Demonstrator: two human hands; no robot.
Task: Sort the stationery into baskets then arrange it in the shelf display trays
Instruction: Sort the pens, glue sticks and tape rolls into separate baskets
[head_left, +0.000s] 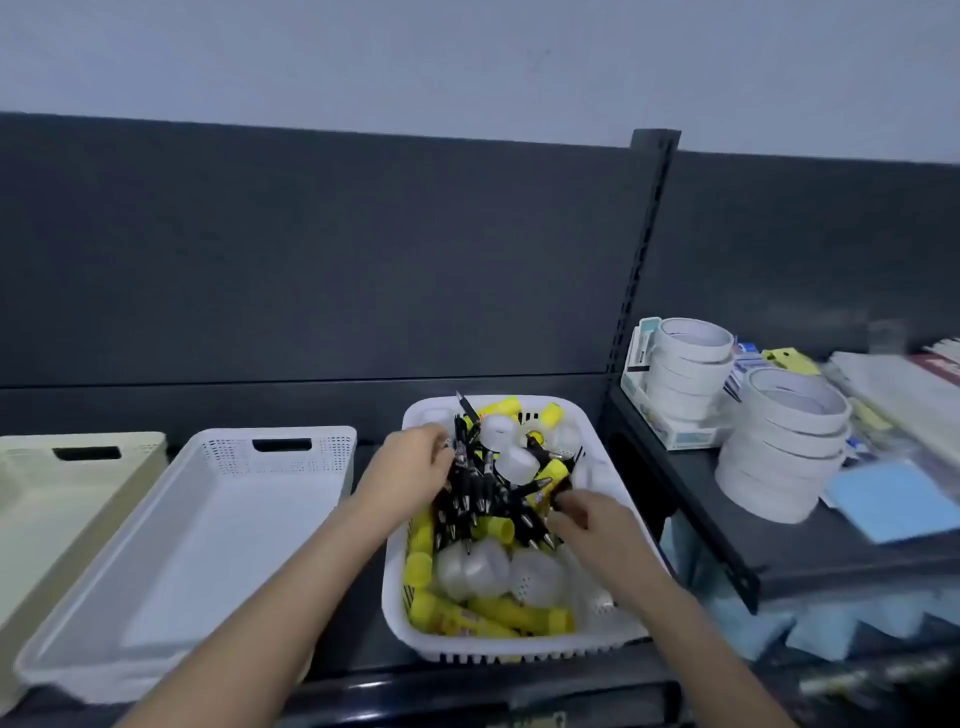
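Observation:
A white slotted basket (613, 483) on the dark shelf holds a jumble of black pens (485, 488), yellow glue sticks (514, 616), clear tape rolls (472, 571) and white caps. My left hand (410, 475) reaches into the pile from the left, fingers curled round the upper ends of the black pens. My right hand (597, 525) comes in from the right and its fingertips pinch the lower ends of the same bundle. A white perforated basket (208, 535) with nothing in it stands to the left.
A cream basket (62, 499) stands at the far left edge. On the lower right shelf (727, 525) are two stacks of white tape rolls (784, 447), a blue pad (893, 499), small boxes and packets. A slotted upright post (644, 249) divides the shelf bays.

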